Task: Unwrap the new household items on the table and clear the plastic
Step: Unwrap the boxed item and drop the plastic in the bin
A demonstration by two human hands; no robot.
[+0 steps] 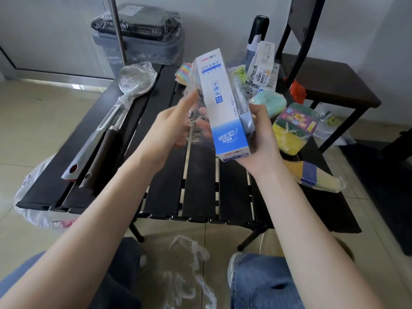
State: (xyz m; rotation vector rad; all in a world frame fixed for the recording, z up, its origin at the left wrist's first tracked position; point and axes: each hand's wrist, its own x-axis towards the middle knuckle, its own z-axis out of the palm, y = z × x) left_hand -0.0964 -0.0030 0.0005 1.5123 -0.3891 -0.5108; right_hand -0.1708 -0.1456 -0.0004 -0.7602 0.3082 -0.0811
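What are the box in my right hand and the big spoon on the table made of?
Box: looks like printed cardboard, semi-gloss, with crisp folded edges. Spoon: seemingly polished metal, its bowl mirror-bright under crinkled clear plastic wrap.

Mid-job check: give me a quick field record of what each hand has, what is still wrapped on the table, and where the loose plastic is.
right hand: grips the lower end of the white and blue box, held up over the table
left hand: fingers in clear film beside the box
still wrapped: spoon, sponge pack
unclear: whether film still clings to the box
loose plastic: crumpled on the floor between the knees
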